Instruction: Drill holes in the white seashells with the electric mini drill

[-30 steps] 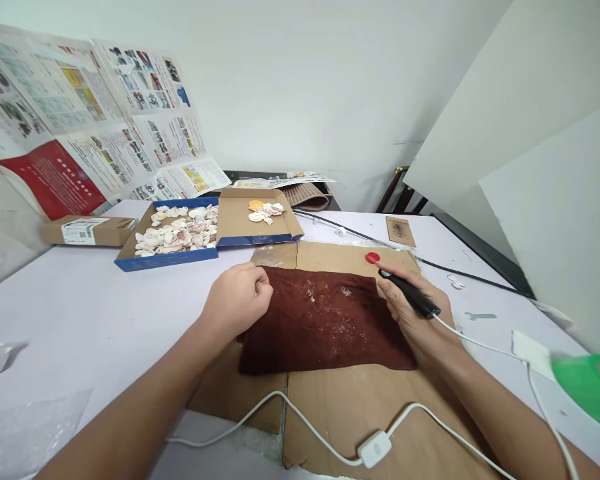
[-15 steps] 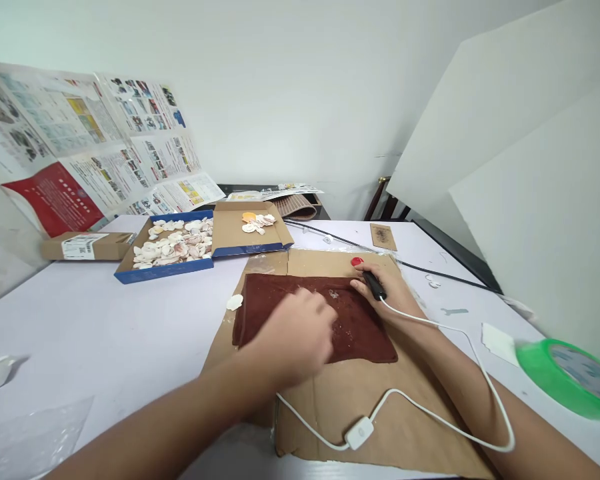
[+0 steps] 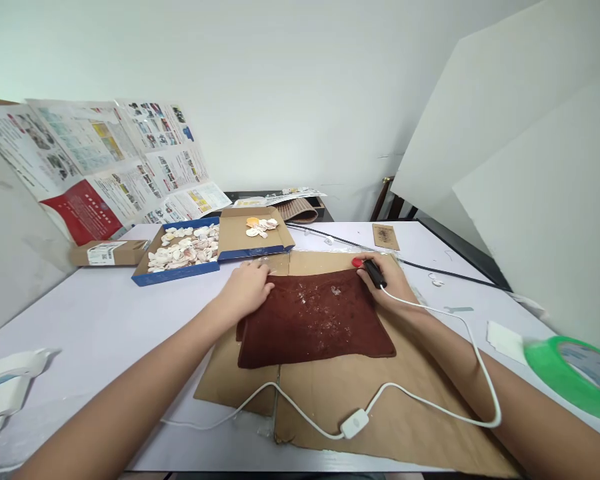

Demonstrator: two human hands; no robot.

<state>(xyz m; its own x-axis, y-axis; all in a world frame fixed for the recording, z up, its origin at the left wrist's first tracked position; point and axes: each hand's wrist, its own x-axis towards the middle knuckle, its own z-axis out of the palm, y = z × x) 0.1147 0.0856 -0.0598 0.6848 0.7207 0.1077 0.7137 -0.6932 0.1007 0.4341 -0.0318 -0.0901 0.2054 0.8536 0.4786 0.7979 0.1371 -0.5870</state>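
A dark brown cloth [image 3: 310,323], specked with pale bits, lies on a flat piece of cardboard [image 3: 330,393]. My left hand [image 3: 247,287] is at the cloth's far left corner, its fingers curled over the edge and thumb on top. In my right hand [image 3: 390,280] is a black-handled corded tool [image 3: 374,273], held at the cloth's far right corner. Something red [image 3: 357,263] shows by its front end; what it is I cannot make out. From the handle a white cord [image 3: 460,320] loops to an inline switch [image 3: 354,423] on the cardboard.
A blue-edged box [image 3: 175,273] of shells stands back left, more shells [image 3: 261,227] on its open lid. Green tape [image 3: 570,377] and a small wrench [image 3: 459,309] lie right. A white device [image 3: 10,380] sits at left. Printed sheets [image 3: 145,160] lean behind.
My left hand has moved from over the cloth's middle to its far left corner. The cloth's near left part has shifted toward me. My right hand still holds the black-handled tool.
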